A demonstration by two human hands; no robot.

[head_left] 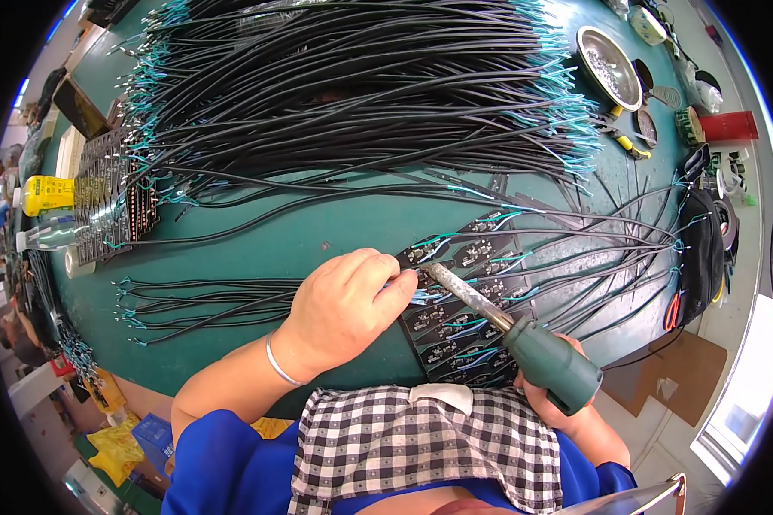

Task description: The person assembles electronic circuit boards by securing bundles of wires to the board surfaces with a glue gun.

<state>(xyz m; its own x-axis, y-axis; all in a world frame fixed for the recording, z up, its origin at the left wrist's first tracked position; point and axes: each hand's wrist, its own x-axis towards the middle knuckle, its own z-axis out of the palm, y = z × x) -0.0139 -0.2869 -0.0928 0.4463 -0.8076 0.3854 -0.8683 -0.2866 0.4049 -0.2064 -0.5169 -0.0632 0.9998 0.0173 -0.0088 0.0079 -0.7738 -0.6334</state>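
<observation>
My left hand [343, 296] is closed in a pinch, with a thin cable [388, 286] at its fingertips. The fingers hide most of the grip. My right hand [537, 396] is wrapped round the dark green handle of a hot-air gun [551, 365]. Its long, stained metal nozzle [468, 296] points left, and the tip sits close to my left fingertips. Under both lies a panel of black circuit boards [442, 326], with teal wire ends resting across several of them. Black cables [215, 296] run left from beneath my left hand.
A thick heap of black cables with teal ends [361, 94] covers the far side of the green table [232, 249]. At far right are a metal bowl [608, 69], yellow-handled pliers [631, 146] and a red roll [730, 126]. Stacked boards [112, 193] and bottles [50, 196] stand left.
</observation>
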